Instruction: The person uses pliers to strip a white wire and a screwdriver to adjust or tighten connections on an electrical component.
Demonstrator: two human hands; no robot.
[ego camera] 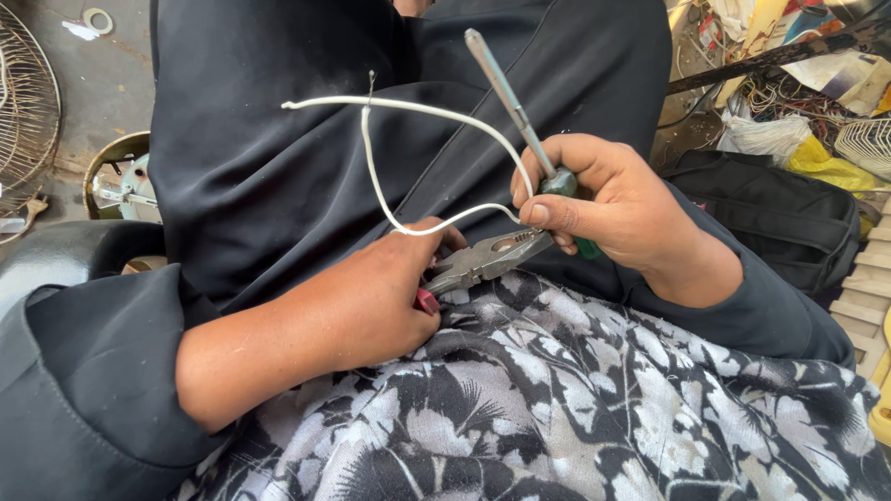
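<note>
— Cluttered workshop floor [102,83] rings the seated person, whose lap is covered by black-and-white patterned cloth [594,390]. How are the hands set?

— The left hand [380,292] comes in from eight o'clock, forearm bare, fingers closed round the red-handled pliers [483,263], whose metal head points toward three o'clock. The right hand [603,199] enters from four o'clock, curled shut on a green-handled screwdriver [520,111]; its shaft slants up toward eleven o'clock. Its thumb pinches the white wire [436,113] just above the pliers' tip.

— Counts?

— Two hands, one pair of pliers, one screwdriver, one wire looping at twelve o'clock with a free end at ten.

— Anything unclear?

— The pliers' handles are mostly buried in the palm, so their spread cannot be told. A fan grille [23,111] at nine o'clock is cut by the edge; tangled wires [789,97] at two o'clock are hard to sort.
</note>
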